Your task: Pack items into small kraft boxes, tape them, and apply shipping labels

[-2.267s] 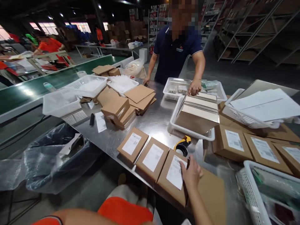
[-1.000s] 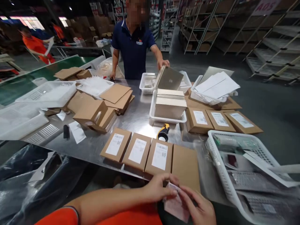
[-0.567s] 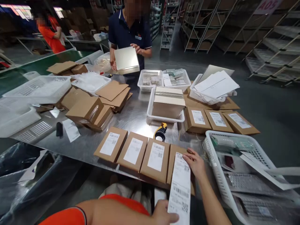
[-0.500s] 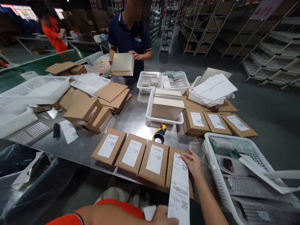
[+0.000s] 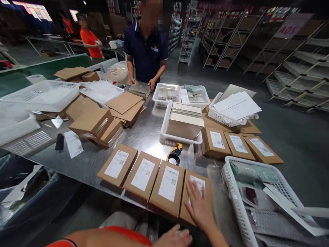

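My right hand [image 5: 200, 204] lies flat with fingers spread on a white label [image 5: 199, 182] on the rightmost brown box [image 5: 207, 190]. That box ends a row of labelled brown boxes [image 5: 142, 175] along the near edge of the metal table [image 5: 151, 132]. My left hand [image 5: 174, 237] sits at the bottom edge below the row, fingers curled; what it holds, if anything, is hidden. A yellow and black cutter [image 5: 174, 154] lies just behind the row.
A white basket [image 5: 164, 132] of cream boxes stands mid-table, with three labelled boxes [image 5: 239, 144] to its right. A white basket [image 5: 232, 192] of packets sits at my right. Unlabelled brown boxes [image 5: 95, 123] pile up at left. Across the table, a person in a navy shirt [image 5: 146, 51] presses a flat box [image 5: 140, 89].
The long label strip that both my hands held is gone from view; a label now lies on the fourth box under my flat right hand. The co-worker has set the cream box down.
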`<act>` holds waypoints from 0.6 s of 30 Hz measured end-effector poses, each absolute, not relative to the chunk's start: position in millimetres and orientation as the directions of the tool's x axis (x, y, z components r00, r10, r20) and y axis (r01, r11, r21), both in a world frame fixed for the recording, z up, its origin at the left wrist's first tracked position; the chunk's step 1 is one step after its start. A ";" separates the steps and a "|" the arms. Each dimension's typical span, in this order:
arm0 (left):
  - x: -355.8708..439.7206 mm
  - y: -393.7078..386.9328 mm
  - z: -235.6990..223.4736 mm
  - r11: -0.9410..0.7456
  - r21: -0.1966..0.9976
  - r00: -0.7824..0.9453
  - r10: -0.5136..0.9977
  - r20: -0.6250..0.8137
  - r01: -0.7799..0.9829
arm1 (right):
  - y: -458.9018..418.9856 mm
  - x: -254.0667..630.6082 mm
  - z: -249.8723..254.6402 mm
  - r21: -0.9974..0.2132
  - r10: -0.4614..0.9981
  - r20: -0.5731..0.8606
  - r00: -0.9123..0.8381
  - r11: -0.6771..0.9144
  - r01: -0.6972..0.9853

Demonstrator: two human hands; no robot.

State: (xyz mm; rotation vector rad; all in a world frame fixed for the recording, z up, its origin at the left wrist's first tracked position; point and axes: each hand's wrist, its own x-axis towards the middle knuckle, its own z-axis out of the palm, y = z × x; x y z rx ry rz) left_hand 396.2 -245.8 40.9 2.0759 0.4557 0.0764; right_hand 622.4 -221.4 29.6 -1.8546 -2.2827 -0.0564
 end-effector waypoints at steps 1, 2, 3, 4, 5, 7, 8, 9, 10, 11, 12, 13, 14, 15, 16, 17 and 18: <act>393.9 -237.0 37.5 -0.507 0.818 0.939 0.327 -0.109 0.272 | -223.6 619.6 27.1 -0.055 0.947 0.144 -0.287 0.297 0.953; 391.7 -229.4 33.2 -0.554 0.794 0.949 0.301 -0.088 0.250 | -220.7 620.1 25.0 -0.034 0.939 0.111 -0.325 0.330 0.943; 389.8 -223.6 28.1 -0.605 0.763 0.959 0.277 -0.065 0.227 | -212.5 623.7 23.8 -0.027 0.950 0.081 -0.302 0.305 0.952; 388.5 -219.9 22.4 -0.658 0.722 0.964 0.263 -0.044 0.213 | -200.0 629.3 23.7 -0.027 0.972 0.056 -0.228 0.230 0.973; 387.9 -218.1 16.4 -0.703 0.679 0.964 0.264 -0.027 0.212 | -185.1 635.8 24.7 -0.030 0.993 0.033 -0.115 0.116 0.993; 388.7 -218.1 4.8 -0.759 0.607 0.958 0.288 -0.009 0.234 | -157.3 645.9 27.9 -0.027 0.991 0.025 0.130 -0.129 0.991; 390.1 -218.5 0.0 -0.778 0.580 0.957 0.291 -0.005 0.240 | -149.0 647.5 28.9 -0.027 0.978 0.044 0.206 -0.205 0.978; 392.1 -218.4 -4.1 -0.794 0.559 0.958 0.285 -0.003 0.238 | -146.7 646.2 28.7 -0.029 0.970 0.074 0.231 -0.230 0.973; 394.5 -217.5 -7.1 -0.807 0.545 0.963 0.268 -0.004 0.227 | -150.6 641.9 26.8 -0.034 0.971 0.109 0.212 -0.210 0.977; 397.5 -215.4 -9.3 -0.818 0.536 0.970 0.244 -0.005 0.209 | -160.4 635.4 23.2 -0.040 0.978 0.141 0.156 -0.152 0.988; 400.9 -212.5 -10.7 -0.827 0.529 0.975 0.222 -0.007 0.192 | -174.7 627.6 18.0 -0.048 0.984 0.162 0.075 -0.068 0.997; 404.7 -209.0 -11.5 -0.833 0.524 0.979 0.205 -0.006 0.178 | -191.7 620.0 11.6 -0.062 0.985 0.171 -0.013 0.023 0.998; 408.7 -205.2 -11.8 -0.836 0.522 0.981 0.194 -0.003 0.167 | -209.4 614.1 4.7 -0.080 0.979 0.173 -0.105 0.121 0.990; 412.3 -201.5 -11.7 -0.834 0.528 0.982 0.190 0.002 0.160 | -226.0 611.2 -1.9 -0.106 0.968 0.173 -0.183 0.203 0.973; 415.1 -198.0 -11.0 -0.825 0.544 0.982 0.190 0.009 0.155 | -240.1 612.2 -7.3 -0.139 0.956 0.184 -0.227 0.254 0.957; 416.4 -194.9 -9.8 -0.809 0.570 0.981 0.192 0.019 0.147 | -250.7 617.2 -10.9 -0.176 0.953 0.214 -0.214 0.253 0.951; 415.3 -192.1 -7.6 -0.785 0.605 0.982 0.189 0.029 0.133 | -257.2 625.7 -12.5 -0.216 0.957 0.248 -0.154 0.209 0.954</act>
